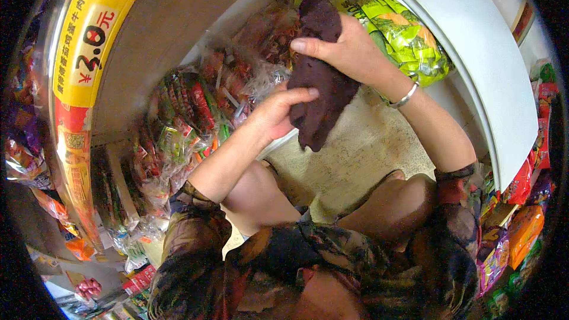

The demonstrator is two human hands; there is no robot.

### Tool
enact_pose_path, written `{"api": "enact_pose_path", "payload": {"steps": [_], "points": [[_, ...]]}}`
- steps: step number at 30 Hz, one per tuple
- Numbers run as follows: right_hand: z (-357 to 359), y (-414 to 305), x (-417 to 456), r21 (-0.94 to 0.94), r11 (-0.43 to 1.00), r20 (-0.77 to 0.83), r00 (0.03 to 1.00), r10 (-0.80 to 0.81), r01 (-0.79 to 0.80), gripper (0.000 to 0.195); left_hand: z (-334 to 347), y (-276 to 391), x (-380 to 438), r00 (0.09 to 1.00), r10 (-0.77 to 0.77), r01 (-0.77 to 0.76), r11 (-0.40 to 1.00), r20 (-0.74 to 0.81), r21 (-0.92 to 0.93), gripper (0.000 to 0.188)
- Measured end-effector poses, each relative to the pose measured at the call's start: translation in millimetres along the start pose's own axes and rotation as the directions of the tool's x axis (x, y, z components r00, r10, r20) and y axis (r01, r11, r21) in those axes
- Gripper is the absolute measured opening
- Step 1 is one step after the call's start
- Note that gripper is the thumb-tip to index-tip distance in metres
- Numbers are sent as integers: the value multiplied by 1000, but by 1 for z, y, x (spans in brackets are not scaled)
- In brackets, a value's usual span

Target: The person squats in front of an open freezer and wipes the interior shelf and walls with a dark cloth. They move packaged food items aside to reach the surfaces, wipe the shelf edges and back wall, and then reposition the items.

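A dark purple-brown cloth (326, 84) hangs bunched between my two hands, above the speckled floor. My right hand (355, 51) grips its upper part, thumb laid across the front. Lower down, my left hand (284, 109) pinches the cloth's left edge with the thumb on top. The fingers of both hands are partly hidden behind the fabric. Just beyond my right hand lie bright green packaged goods (400, 31) in shiny wrapping. Clear plastic packets of reddish-brown food (231, 66) lie beyond my left hand.
A shelf edge with a yellow and red price strip (82, 44) curves along the left. Several plastic-wrapped packets (178, 115) crowd the low shelf beside my left arm. A white panel (471, 53) rises at right, near colourful snack bags (524, 235). My bent knees (395, 209) frame the floor (373, 138).
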State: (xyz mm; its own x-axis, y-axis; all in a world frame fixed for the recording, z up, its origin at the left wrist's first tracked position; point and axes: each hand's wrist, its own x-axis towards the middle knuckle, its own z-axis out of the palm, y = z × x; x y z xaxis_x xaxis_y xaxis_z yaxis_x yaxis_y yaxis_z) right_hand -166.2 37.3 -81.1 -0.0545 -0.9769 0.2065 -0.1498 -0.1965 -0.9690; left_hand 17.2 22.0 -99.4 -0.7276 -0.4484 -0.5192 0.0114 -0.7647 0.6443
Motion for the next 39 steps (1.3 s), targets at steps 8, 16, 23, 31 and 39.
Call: {"api": "enact_pose_path", "payload": {"steps": [8, 16, 23, 31, 39], "points": [[19, 31, -19, -471, 857, 13, 973, -229, 208, 97, -20, 28, -22, 950, 76, -41, 992, -303, 120, 38], [15, -4, 7, -631, 716, 221, 954, -204, 299, 54, -10, 22, -27, 956, 193, -141, 963, -223, 231, 41], [-90, -34, 128, -997, 68, -71, 901, -428, -46, 33, -6, 28, -22, 951, 189, -88, 924, -244, 373, 40], [-101, 9, 168, -935, 2, 353, 932, 75, 354, 26, -30, 11, 0, 957, 101, 30, 897, -271, 441, 42], [-72, 15, 78, -929, 369, -25, 997, -75, 4, 32, -33, 11, 10, 934, 136, 26, 896, -330, 444, 40]]}}
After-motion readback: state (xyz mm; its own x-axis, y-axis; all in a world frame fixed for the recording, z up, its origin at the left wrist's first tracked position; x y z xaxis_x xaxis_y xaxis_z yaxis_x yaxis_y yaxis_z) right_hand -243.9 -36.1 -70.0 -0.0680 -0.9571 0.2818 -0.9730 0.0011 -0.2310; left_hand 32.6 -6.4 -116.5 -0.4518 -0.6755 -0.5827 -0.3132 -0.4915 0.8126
